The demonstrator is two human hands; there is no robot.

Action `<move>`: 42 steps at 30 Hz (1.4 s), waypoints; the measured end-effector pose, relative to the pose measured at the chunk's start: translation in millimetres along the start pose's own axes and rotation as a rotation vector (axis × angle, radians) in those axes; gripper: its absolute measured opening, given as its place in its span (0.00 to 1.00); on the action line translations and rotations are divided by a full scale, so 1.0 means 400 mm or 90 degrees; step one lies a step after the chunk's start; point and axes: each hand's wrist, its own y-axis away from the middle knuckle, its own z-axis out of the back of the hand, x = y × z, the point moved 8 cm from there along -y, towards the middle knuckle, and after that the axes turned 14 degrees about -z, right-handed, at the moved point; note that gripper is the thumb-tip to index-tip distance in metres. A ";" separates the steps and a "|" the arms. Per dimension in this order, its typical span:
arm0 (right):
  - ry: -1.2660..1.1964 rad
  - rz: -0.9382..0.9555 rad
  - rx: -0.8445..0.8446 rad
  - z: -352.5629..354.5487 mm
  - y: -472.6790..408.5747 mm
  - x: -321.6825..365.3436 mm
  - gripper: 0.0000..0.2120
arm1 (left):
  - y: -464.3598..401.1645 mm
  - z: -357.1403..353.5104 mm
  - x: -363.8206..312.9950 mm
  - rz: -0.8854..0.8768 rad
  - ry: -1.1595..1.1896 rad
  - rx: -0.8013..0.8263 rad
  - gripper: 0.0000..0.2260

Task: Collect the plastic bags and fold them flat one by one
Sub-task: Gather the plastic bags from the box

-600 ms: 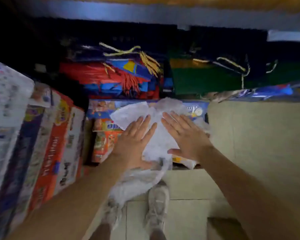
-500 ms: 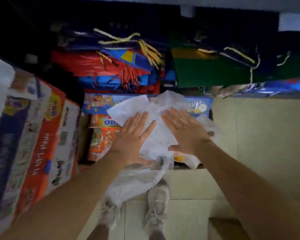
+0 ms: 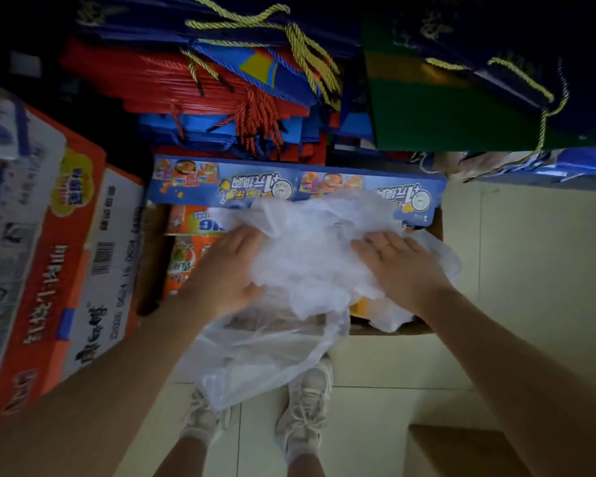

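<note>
A crumpled white plastic bag [image 3: 317, 256] lies on top of a blue and orange carton [image 3: 289, 182]. My left hand [image 3: 226, 273] holds the bag's left edge, with the fingertips hidden under a fold of plastic and the thumb below it. My right hand [image 3: 401, 266] lies flat on the right side of the bag, fingers straight, pressing it down. A second clear plastic bag [image 3: 265, 359] hangs from under my hands over the carton's front edge, down towards my shoes.
Printed cartons [image 3: 66, 270] stand stacked at the left. Behind the carton lie piles of red and blue paper gift bags [image 3: 221, 84] and green ones [image 3: 444, 108] with cord handles. Pale tiled floor [image 3: 530, 287] spreads right. A brown cardboard box [image 3: 461, 449] sits at the lower right.
The bag was spread flat under both open palms; now it is bunched up between them. My left hand's fingers have gone under its left edge. The view has moved closer.
</note>
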 end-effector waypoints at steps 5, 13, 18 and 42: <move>-0.052 -0.044 -0.045 0.056 -0.020 0.064 0.19 | 0.241 0.025 -0.037 0.244 -0.017 -0.160 0.49; -0.078 0.086 -0.218 0.127 -0.006 0.103 0.06 | 0.204 -0.076 -0.007 0.349 0.043 0.068 0.35; -0.082 0.025 -0.054 0.031 -0.058 0.080 0.15 | 0.123 0.050 0.002 0.237 0.397 -0.018 0.22; -0.115 0.148 -0.205 0.002 0.103 0.121 0.55 | -0.113 -0.031 -0.030 -0.144 -0.258 -0.075 0.39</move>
